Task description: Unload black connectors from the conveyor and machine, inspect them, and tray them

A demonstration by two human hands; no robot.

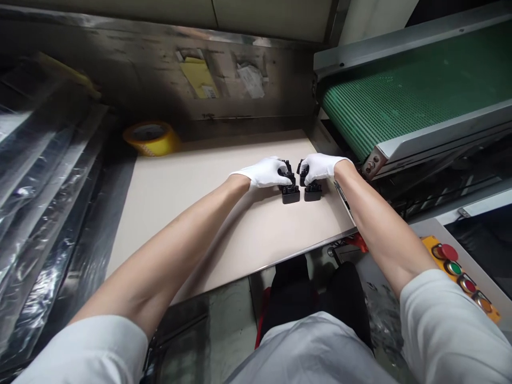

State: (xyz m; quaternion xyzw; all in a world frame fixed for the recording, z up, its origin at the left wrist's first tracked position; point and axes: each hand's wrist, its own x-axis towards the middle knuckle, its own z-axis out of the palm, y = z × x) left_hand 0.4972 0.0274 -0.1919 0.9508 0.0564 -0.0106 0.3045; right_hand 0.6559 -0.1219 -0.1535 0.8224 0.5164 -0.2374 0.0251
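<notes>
My left hand (262, 172), in a white glove, grips a small black plastic connector-like part (290, 194) whose square base rests on a beige work surface (208, 213). My right hand (322, 168), also gloved in white, grips a matching black part (312, 191) just beside it. The two parts stand close together and a narrow gap separates them. My gloved fingers hide their upper portions. A thin dark strip (344, 200) lies along the surface's right edge, near my right wrist.
A green mesh conveyor belt (412, 90) in a grey frame runs at the right. A yellow tape roll (150, 138) lies at the back left. Plastic-wrapped sheets (48, 186) lean at the left. A yellow panel (460, 280) with coloured push-buttons sits at lower right.
</notes>
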